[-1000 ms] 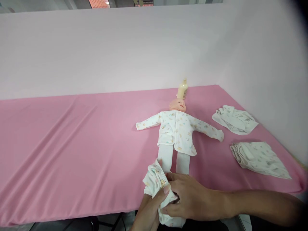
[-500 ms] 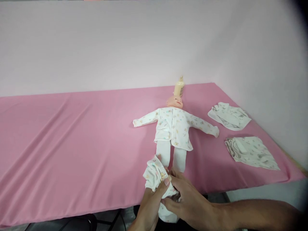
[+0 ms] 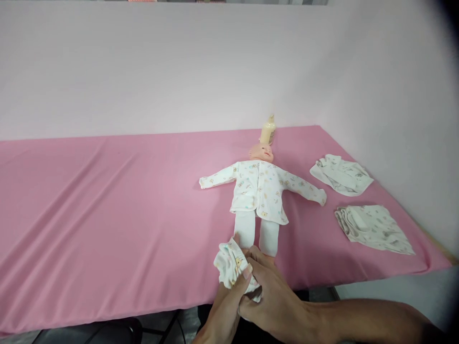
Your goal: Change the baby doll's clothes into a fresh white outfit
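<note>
doll [image 3: 258, 191] on table [image 3: 107, 200] – bottle [image 3: 268, 129] behind | 2 cloth piles [image 3: 373, 227] right

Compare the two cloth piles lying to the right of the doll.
The far pile is loosely crumpled with a rumpled top, while the near pile is folded flat in neat layers. The far pile looks whiter; the near pile looks greyer and spreads wider. Both are pale printed fabric lying on the pink sheet, untouched by either hand.
</note>
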Motion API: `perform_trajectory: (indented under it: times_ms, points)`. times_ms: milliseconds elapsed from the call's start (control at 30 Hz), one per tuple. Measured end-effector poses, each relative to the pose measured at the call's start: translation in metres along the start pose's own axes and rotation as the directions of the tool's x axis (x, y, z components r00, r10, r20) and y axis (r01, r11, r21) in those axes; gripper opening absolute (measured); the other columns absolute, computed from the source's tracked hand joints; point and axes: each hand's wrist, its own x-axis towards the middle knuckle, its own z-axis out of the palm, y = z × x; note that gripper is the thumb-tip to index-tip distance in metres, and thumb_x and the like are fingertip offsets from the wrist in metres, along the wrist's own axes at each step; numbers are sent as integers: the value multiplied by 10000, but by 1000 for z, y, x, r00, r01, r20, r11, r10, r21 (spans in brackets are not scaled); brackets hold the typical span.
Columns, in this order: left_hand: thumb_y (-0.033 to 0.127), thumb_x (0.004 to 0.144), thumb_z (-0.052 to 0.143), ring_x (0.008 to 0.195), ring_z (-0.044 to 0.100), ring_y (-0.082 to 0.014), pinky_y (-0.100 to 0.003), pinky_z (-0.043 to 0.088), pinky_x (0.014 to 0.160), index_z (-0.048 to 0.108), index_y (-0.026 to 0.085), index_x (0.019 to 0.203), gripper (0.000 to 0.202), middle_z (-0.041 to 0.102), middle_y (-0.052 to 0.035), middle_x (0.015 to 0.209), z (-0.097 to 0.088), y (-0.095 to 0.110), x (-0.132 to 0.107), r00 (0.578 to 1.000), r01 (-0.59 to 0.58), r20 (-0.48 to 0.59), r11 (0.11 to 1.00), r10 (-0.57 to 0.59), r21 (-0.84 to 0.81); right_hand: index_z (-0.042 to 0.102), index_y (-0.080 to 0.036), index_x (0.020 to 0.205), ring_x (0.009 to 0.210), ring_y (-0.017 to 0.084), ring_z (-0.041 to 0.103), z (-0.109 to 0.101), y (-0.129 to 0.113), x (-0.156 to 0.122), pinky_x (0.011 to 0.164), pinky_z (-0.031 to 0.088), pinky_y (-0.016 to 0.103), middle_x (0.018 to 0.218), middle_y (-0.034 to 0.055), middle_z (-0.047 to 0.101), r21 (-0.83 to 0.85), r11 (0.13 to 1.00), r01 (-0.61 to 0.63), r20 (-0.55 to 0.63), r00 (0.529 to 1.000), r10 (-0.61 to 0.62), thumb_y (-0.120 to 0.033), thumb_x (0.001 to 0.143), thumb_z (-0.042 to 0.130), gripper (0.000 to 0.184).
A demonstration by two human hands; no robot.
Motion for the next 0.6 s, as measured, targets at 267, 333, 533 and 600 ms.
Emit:
perform_trajectory:
  times_ms: [267, 333, 533, 600]
  points:
    - [599, 869, 576, 1462, 278, -268, -395, 222, 1218, 246, 234, 1554, 844, 386, -120, 1535, 7, -16, 3, 966, -181, -171, 979, 195, 95, 588, -204, 888, 939, 144, 517, -8, -2, 1, 855, 474, 277, 982, 3, 530, 147, 988, -46, 31, 999, 42, -7, 667, 539, 300]
    - [600, 845, 608, 1453, 296, -287, -411, 255, 1204, 242, 242, 1553, 874, 364, -126, 1546, 7, -16, 3, 968, -163, -177, 982, 178, 93, 577, -201, 842, 917, 142, 519, -11, 0, 2, 823, 479, 272, 967, 2, 514, 171, 982, -82, 53, 996, 74, -22, 670, 554, 250]
    - [501, 831, 681, 1364, 442, -316, -456, 358, 1143, 249, 262, 1548, 871, 453, -135, 1486, 9, -8, 5, 974, -84, -209, 996, 90, 40, 565, -209, 810, 895, 135, 558, -14, 5, 11, 784, 475, 265, 967, -13, 534, 251, 960, -126, 75, 991, 110, -59, 719, 544, 177]
    - [486, 830, 687, 1342, 470, -312, -454, 370, 1138, 300, 261, 1531, 832, 471, -130, 1473, 10, -5, 5, 981, -52, -187, 999, 51, -4, 544, -209, 822, 866, 130, 561, -14, 6, 14, 761, 472, 262, 936, -19, 533, 265, 952, -155, 63, 988, 143, -65, 739, 522, 169]
